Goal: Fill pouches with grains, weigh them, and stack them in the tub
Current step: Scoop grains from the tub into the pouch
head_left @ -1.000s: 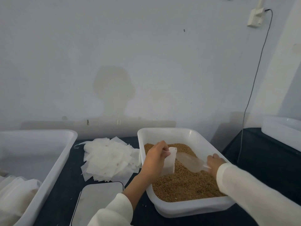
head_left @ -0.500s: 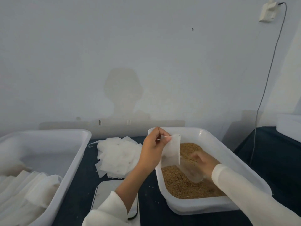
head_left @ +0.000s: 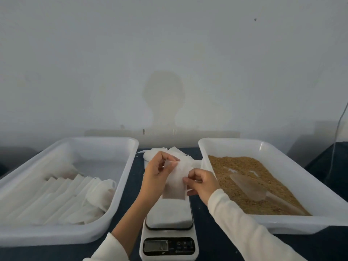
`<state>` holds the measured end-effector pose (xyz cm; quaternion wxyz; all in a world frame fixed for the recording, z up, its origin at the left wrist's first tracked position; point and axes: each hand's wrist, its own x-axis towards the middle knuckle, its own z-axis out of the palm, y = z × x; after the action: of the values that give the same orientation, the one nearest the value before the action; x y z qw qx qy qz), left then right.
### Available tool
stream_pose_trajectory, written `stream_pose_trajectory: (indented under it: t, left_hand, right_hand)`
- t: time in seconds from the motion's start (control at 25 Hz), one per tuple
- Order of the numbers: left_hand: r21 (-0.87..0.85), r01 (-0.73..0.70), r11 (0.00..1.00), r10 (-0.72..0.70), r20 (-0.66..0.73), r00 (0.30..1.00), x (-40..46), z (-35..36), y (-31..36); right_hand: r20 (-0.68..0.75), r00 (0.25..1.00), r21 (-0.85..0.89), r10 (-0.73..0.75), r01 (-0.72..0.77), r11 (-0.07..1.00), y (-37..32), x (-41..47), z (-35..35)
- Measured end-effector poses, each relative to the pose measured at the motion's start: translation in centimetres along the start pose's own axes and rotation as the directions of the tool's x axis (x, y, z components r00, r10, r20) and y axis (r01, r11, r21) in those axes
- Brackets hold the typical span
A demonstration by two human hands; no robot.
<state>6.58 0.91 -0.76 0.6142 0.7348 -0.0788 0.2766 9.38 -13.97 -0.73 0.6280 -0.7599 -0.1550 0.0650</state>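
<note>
White pouch pinched by left hand and right hand above scale, between tubs.

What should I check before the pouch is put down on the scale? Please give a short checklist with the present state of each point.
1. Pouch held by both hands, left hand and right hand: ok.
2. Pouch is over the scale platform: ok.
3. Platform free of other things: ok.
4. Scale display on and at zero: cannot tell, too blurred.
5. Scoop is put away, lying in the grain tub: ok.
6. Room for one more in the tub of filled pouches: ok, its far part is free.
</note>
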Motion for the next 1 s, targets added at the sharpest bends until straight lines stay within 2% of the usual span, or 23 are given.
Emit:
stream_pose_trajectory:
  t: [0.08, 0.2, 0.28, 0.4, 0.48, 0.56, 0.64, 0.8, 1.0]
  left_hand:
    - [0.032, 0.112, 0.993, -0.111, -0.023, 0.994, -1.3, -1.0, -2.0]
    - [0.036, 0.316, 0.948, -0.315, -0.039, 0.948, -2.8, -1.9, -4.3]
    - [0.032, 0.354, 0.935, -0.354, -0.006, 0.935, -3.6, -2.2, -5.4]
    - [0.112, 0.313, 0.943, -0.316, 0.005, 0.949, -4.2, -2.2, -6.0]
    - [0.211, 0.254, 0.944, -0.266, 0.031, 0.963, -4.3, -2.0, -6.2]
    - [0.266, 0.209, 0.941, -0.235, 0.071, 0.969, -4.3, -2.1, -6.5]
    - [0.247, 0.212, 0.946, -0.233, 0.061, 0.971, -4.2, -2.5, -6.7]
    - [0.096, 0.26, 0.961, -0.255, -0.061, 0.965, -4.1, -3.6, -7.5]
    - [0.058, 0.252, 0.966, -0.236, -0.194, 0.952, -4.1, -4.4, -7.9]
  right_hand:
    - [0.019, 0.999, -0.031, 0.025, -0.025, 0.999, 1.3, -0.2, 1.7]
    - [-0.022, 0.998, -0.048, 0.055, -0.056, 0.997, 3.0, -0.2, 2.6]
    - [-0.049, 0.998, -0.088, 0.049, -0.054, 0.995, 3.8, -0.1, 2.5]
    - [-0.072, 0.997, -0.234, -0.01, -0.008, 0.972, 4.9, -0.1, 2.5]
    - [-0.092, 0.993, -0.387, -0.076, 0.034, 0.922, 5.4, 0.0, 2.3]
    - [-0.091, 0.988, -0.469, -0.128, 0.071, 0.881, 5.8, 0.1, 2.0]
    - [-0.088, 0.989, -0.466, -0.122, 0.067, 0.882, 6.0, 0.3, 1.8]
    - [-0.16, 0.98, -0.38, -0.117, 0.048, 0.924, 6.0, 0.8, 1.2]
    - [-0.216, 0.971, -0.245, -0.102, 0.047, 0.968, 6.1, 0.6, 0.8]
